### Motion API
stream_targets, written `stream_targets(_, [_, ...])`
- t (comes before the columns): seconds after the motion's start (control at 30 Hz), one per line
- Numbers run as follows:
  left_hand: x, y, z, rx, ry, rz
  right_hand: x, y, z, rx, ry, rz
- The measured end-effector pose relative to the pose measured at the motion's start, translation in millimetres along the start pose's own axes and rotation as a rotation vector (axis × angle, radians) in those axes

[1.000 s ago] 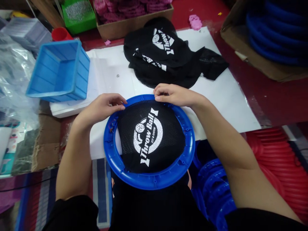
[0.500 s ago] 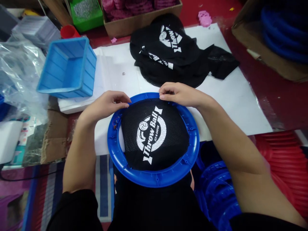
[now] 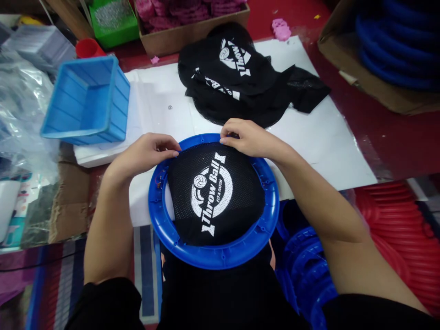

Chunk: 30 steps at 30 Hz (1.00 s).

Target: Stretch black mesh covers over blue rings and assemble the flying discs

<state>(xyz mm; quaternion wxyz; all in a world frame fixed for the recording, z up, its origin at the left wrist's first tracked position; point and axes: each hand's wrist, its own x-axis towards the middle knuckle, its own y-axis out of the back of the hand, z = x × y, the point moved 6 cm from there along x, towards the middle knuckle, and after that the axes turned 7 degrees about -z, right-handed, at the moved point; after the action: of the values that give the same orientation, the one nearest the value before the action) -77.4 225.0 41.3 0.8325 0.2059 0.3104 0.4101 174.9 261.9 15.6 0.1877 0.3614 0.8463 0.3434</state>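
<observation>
A blue plastic ring (image 3: 223, 256) rests at the front edge of the table, partly over my lap, with its ribbed side facing up. Across its opening lies a round black mesh (image 3: 247, 192) printed "Throw Ball" in white. At the upper left of the ring, my left hand (image 3: 151, 151) is closed in a pinch on the mesh edge. My right hand (image 3: 244, 136) pinches the mesh at the far rim, its fingertips touching the ring. A gap shows between mesh and ring on the left side. More printed black mesh pieces (image 3: 254, 91) lie in a loose pile beyond.
A blue bin (image 3: 85, 107) stands at left, near clear plastic bags (image 3: 27, 105). Behind are a green box (image 3: 112, 23) and a carton of pink parts (image 3: 192, 36). Blue rings fill a carton (image 3: 378, 87) at right; more blue rings (image 3: 302, 261) and red ones (image 3: 402, 224) sit below.
The whole view has shifted slightly, so most things appear farther left. Both hands keep their pinch at the far rim, the left fingertips a little lower on the mesh edge.
</observation>
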Motion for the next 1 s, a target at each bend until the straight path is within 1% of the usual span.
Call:
stream_targets(0.1, [0.1, -1.9, 1.6, 0.026, -0.001, 0.003, -2.2, 2.4, 1.6, 0.039, -0.005, -0.005])
stream_targets(0.17, [0.7, -3.3, 4.2, 0.066, -0.026, 0.046, -3.3, 5.2, 1.1, 0.093, 0.001, 0.025])
stream_targets(0.23, [1.8, -5.7, 8.7, 0.127, -0.085, 0.107, -3.1, 7.5, -2.7, 0.136, 0.037, 0.082])
stream_targets(0.3, [2.8, -9.0, 13.5, 0.185, -0.147, 0.162, -1.2, 6.0, -9.2, 0.124, 0.094, 0.111])
stream_targets(0.4, [3.4, -12.5, 18.1, 0.223, -0.201, 0.221, 3.5, -2.6, -18.0, 0.028, 0.15, 0.076])
stream_targets(0.5, [3.3, -14.4, 22.6, 0.239, -0.252, 0.247, 5.8, -7.3, -23.7, -0.015, 0.185, 0.061])
stream_targets(0.63, [4.4, -18.2, 27.6, 0.27, -0.317, 0.237, 4.9, -6.8, -28.9, 0.015, 0.228, 0.08])
stream_targets(0.7, [4.9, -18.3, 27.4, 0.256, -0.313, 0.244, 5.1, -6.7, -29.2, 0.036, 0.224, 0.093])
stream_targets(0.8, [6.0, -15.5, 23.4, 0.186, -0.255, 0.26, 7.1, -7.8, -27.1, 0.065, 0.199, 0.105])
stream_targets(1.0, [14.0, -12.9, 12.4, 0.027, -0.138, 0.193, 13.3, -10.3, -19.8, 0.142, 0.156, 0.066])
